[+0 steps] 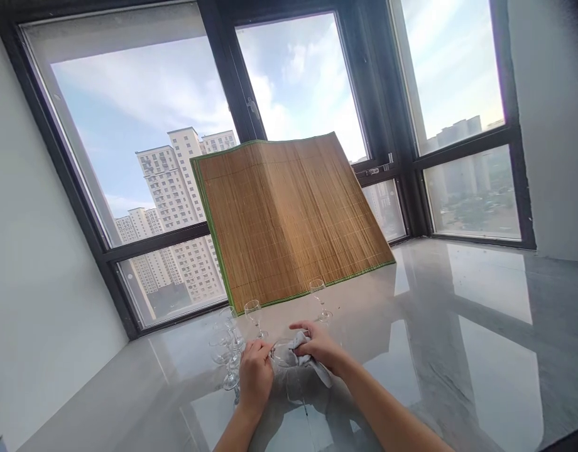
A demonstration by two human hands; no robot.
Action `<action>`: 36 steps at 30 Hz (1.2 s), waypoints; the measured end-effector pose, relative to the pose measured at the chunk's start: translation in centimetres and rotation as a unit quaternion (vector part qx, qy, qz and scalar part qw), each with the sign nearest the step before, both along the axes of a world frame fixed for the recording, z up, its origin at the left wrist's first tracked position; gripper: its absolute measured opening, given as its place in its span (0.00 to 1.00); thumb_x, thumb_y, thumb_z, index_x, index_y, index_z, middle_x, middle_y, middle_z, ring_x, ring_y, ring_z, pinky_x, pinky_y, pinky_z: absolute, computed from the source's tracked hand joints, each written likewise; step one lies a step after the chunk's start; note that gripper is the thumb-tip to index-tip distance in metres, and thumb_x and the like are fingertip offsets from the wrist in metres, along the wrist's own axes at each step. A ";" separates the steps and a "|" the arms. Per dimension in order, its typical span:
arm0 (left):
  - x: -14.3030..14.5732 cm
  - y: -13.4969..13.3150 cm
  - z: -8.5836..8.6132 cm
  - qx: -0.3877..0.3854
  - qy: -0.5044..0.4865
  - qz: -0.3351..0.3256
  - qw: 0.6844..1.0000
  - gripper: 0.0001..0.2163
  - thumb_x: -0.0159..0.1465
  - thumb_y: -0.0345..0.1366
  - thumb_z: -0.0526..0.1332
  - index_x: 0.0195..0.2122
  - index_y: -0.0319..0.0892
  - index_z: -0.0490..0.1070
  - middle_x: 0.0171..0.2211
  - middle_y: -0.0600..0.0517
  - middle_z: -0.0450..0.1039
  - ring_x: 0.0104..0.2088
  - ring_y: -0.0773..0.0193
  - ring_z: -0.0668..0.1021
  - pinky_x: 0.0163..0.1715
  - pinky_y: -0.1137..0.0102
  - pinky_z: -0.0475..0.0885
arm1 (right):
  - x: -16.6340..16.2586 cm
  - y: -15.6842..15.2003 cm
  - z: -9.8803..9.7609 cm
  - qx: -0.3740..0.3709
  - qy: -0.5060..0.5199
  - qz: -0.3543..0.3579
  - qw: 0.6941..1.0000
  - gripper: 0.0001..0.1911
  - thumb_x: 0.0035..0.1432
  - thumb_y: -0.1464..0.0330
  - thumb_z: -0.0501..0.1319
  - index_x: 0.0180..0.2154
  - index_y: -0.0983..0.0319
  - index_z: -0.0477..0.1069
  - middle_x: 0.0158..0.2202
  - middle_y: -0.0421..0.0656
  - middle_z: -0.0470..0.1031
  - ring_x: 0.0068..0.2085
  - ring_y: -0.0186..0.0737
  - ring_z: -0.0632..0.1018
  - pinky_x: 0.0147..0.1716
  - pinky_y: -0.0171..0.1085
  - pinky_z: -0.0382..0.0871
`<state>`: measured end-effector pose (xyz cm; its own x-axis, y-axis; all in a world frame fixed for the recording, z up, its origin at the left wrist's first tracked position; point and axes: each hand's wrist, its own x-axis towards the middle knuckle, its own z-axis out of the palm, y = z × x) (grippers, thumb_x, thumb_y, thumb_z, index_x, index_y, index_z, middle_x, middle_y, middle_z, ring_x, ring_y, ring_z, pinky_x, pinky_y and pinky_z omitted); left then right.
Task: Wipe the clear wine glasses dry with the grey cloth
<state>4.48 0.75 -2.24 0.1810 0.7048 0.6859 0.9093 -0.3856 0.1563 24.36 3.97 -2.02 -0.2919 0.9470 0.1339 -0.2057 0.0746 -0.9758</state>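
My left hand (257, 376) is closed around the stem end of a clear wine glass (282, 355), which lies tilted sideways between my hands. My right hand (320, 347) grips a whitish cloth (323, 371) and presses it at the bowl's mouth; the index finger points out over it. Just left of my left hand stands a cluster of stemmed glasses (219, 353), partly overlapping. One upright wine glass (253, 312) is a little behind that hand, and another wine glass (318, 291) stands beyond my right hand.
A brown bamboo mat (289, 220) with green edging leans upright against the dark window frame (223, 69) behind the glasses. The glossy grey counter (440, 326) extends right and mirrors the windows. A white wall (34, 251) rises on the left.
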 end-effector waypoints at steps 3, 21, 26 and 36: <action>0.0 0.1 -0.1 -0.023 -0.032 -0.016 0.999 0.14 0.62 0.26 0.52 0.32 0.44 0.78 0.31 0.49 0.74 0.37 0.56 0.72 0.39 0.65 0.64 | 0.6 -0.6 0.7 -0.012 0.024 0.013 1.000 0.34 0.32 0.77 0.66 0.47 0.60 0.73 0.30 0.36 0.73 0.31 0.36 0.74 0.30 0.32 0.63; 1.5 0.4 -1.1 -0.170 -0.331 -0.074 0.925 0.18 0.59 0.52 0.61 0.28 0.41 0.76 0.25 0.51 0.74 0.30 0.60 0.74 0.32 0.70 0.66 | 1.1 0.3 1.6 0.039 0.139 -0.219 0.965 0.29 0.42 0.65 0.68 0.47 0.61 0.64 0.34 0.41 0.76 0.33 0.40 0.77 0.30 0.35 0.68; 2.5 -0.4 -0.8 -0.157 -0.407 -0.122 0.892 0.19 0.56 0.54 0.65 0.33 0.40 0.78 0.31 0.48 0.77 0.34 0.58 0.77 0.36 0.68 0.71 | -0.5 0.7 -0.3 0.074 0.050 -0.152 0.984 0.28 0.39 0.72 0.63 0.46 0.60 0.63 0.29 0.37 0.72 0.30 0.39 0.75 0.27 0.33 0.63; 4.1 -2.8 0.5 -0.121 -0.453 -0.091 0.879 0.24 0.58 0.60 0.61 0.27 0.40 0.73 0.25 0.52 0.72 0.29 0.63 0.72 0.31 0.71 0.67 | -2.3 -0.4 -1.3 0.056 -0.049 0.008 0.997 0.32 0.35 0.76 0.62 0.47 0.61 0.65 0.27 0.33 0.68 0.26 0.32 0.69 0.25 0.31 0.58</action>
